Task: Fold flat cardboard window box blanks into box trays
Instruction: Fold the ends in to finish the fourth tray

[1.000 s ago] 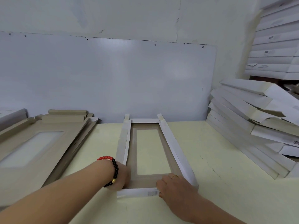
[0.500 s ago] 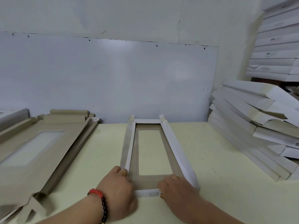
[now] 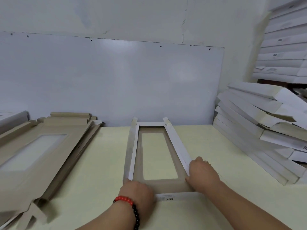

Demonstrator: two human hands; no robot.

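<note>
Resting at the near left corner of the window box blank [image 3: 159,156], the left hand [image 3: 138,190] has its fingers curled down onto the cardboard where the left side flap meets the near end; a red and black bead bracelet [image 3: 131,207] circles its wrist. Whether those fingers pinch the flap or only press on it cannot be told, since the back of the hand hides them. Just in front of this hand, the near end flap [image 3: 176,197] lies flat on the table [image 3: 93,171], white side up, with small printed letters on it.

At the near right corner, the right hand [image 3: 203,175] grips the right side flap [image 3: 177,145], fingers wrapped over its near end, a ring [image 3: 207,162] showing on one finger. That flap stands raised and leans outward. The left side flap [image 3: 133,148] also stands up along the blank's brown inner face, and the clear window sits in the middle of the panel.

Farther left, a stack of flat brown blanks [image 3: 36,150] lies on the table. To the right, folded white box trays [image 3: 259,130] lean in a slanted pile, with more white boxes [image 3: 284,47] stacked higher behind them. A white wall panel [image 3: 116,80] runs across the back.
</note>
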